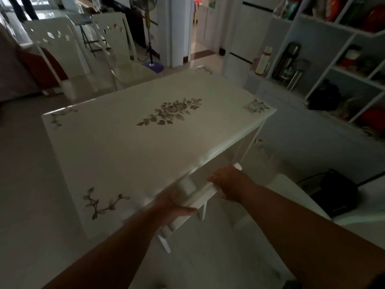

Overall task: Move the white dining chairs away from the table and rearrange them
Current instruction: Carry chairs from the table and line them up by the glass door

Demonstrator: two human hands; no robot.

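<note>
A white dining table (116, 142) with grey flower prints fills the middle. Tucked under its near right edge is a white dining chair (200, 195); only the top rail and slats of its back show. My left hand (175, 207) grips the left end of that top rail. My right hand (227, 182) holds the rail's right end. Two more white chairs stand beyond the table's far left side: one (56, 51) on the left and one (116, 38) to its right, both with cut-out backs.
A white shelf unit (316, 34) with flasks and bags lines the right wall. A black bag (335, 192) lies on the floor at the right. A standing fan (151, 63) stands by the doorway behind the table. Open floor lies at the left and near me.
</note>
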